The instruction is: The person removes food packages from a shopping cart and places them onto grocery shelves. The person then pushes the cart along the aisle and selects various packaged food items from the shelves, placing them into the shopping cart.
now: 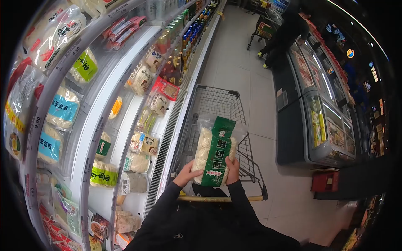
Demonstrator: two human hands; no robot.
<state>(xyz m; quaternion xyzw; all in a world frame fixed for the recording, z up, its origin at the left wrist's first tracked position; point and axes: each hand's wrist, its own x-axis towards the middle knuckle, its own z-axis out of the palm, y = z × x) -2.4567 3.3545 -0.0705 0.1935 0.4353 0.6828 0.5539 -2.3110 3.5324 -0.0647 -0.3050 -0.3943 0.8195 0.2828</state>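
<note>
Between my two hands is a clear bag of fresh noodles (pixel 216 154) with a green label running down its middle. My left hand (pixel 186 175) grips its lower left edge, thumb across the front. On the lower right edge, my right hand (pixel 233 170) holds the bag the same way. The fingers behind the bag are hidden. Below and beyond it stands a wire shopping cart (pixel 217 98), its yellowish handle (pixel 222 199) close to my body. The bag covers part of the basket.
A refrigerated shelf (pixel 121 69) with several packs of noodles lines the left, bottles (pixel 197 31) farther along. Freezer cases (pixel 307 104) stand on the right. Up the tiled aisle (pixel 238 71), a person in dark clothes (pixel 289 35) is near another cart (pixel 263 29). A red box (pixel 325 181) sits lower right.
</note>
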